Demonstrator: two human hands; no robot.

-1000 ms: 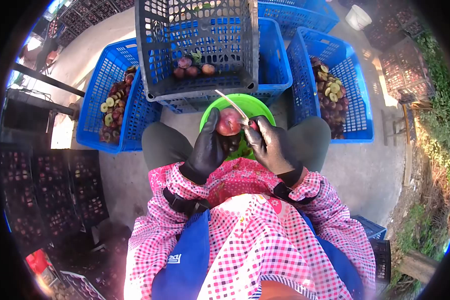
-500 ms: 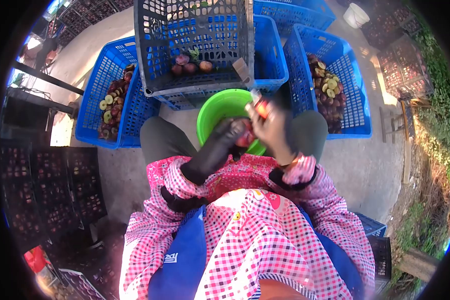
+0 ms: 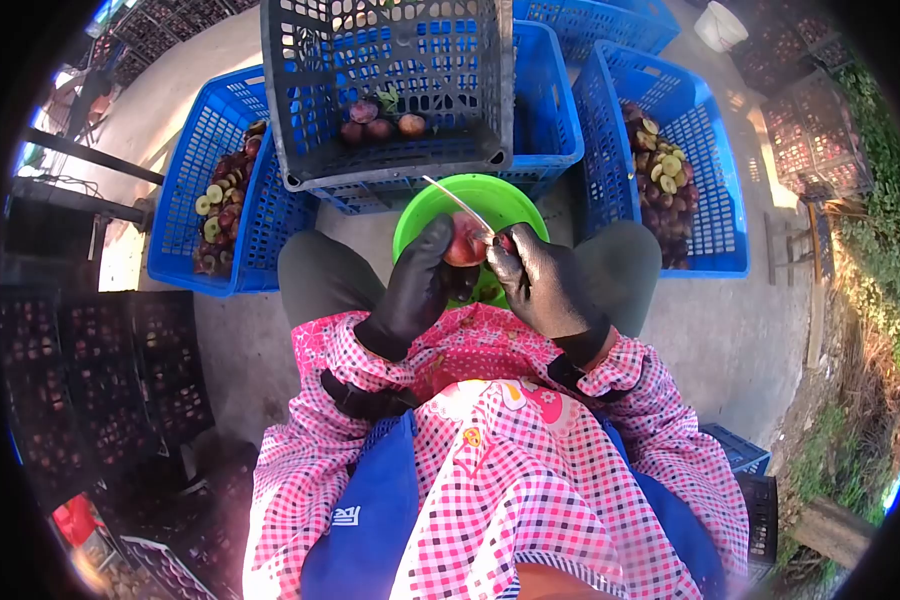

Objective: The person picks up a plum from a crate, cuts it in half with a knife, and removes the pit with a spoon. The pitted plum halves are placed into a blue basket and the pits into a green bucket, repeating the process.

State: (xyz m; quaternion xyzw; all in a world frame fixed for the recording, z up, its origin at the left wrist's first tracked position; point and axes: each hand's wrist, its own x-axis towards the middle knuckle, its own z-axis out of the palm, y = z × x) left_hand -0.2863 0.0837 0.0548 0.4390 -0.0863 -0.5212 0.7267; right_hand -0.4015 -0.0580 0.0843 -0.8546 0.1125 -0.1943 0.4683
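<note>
My left hand (image 3: 422,282), in a black glove, holds a dark red round fruit (image 3: 466,240) above a green bucket (image 3: 410,222) between my knees. The gloved right hand (image 3: 542,278) is closed on a thin knife (image 3: 458,203). Its pale blade points up and to the left across the fruit's upper right side. The fingers of my right hand touch the fruit's right edge. Some dark pieces show low inside the bucket, mostly hidden by my hands.
A black crate (image 3: 390,165) with several fruits rests tilted on a blue crate (image 3: 550,110) ahead. Blue crates of cut fruit stand at left (image 3: 185,260) and right (image 3: 715,225). Stacked dark crates (image 3: 100,370) are at far left, a white bucket (image 3: 720,27) at upper right.
My right hand has come down and inward to the fruit, and the blade now lies against it. The left hand has moved slightly left and turned, showing more of the fruit.
</note>
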